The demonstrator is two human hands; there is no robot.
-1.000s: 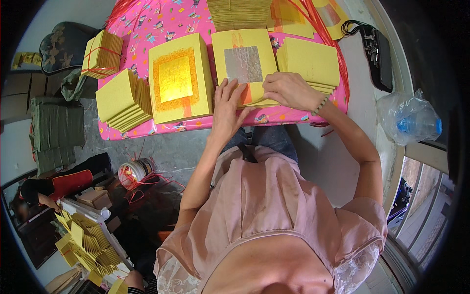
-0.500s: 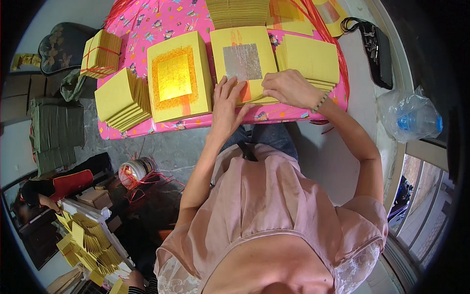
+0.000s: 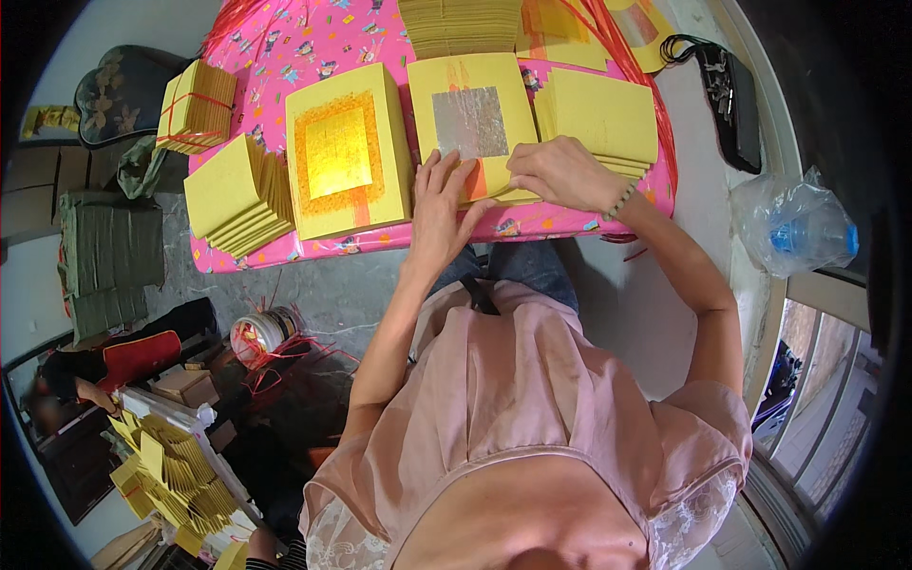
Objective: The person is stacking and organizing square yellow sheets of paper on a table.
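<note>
In front of me on the pink table lies a stack of yellow paper (image 3: 516, 84), its top sheet bearing a silver foil square (image 3: 471, 122) and orange-red marks. My left hand (image 3: 439, 201) rests with fingers spread on the near left part of this stack. At the near right corner, the bent fingers of my right hand (image 3: 565, 175) are closed on the edge of the yellow paper, which lifts and curls slightly there. Just left stands a thick yellow stack with a gold foil square (image 3: 339, 152). Folded yellow paper (image 3: 600, 109) is piled to the right.
More folded yellow paper (image 3: 228, 195) and a bundle tied with red string (image 3: 197, 106) sit at the table's left. A tall stack (image 3: 461, 28) stands behind. On the floor is a bucket with red strings (image 3: 264, 334). Other people's hands (image 3: 98, 395) show near yellow bundles (image 3: 176, 465) at lower left.
My hands and the papers keep practically the same place. At the lower left edge another person's hand has shifted slightly.
</note>
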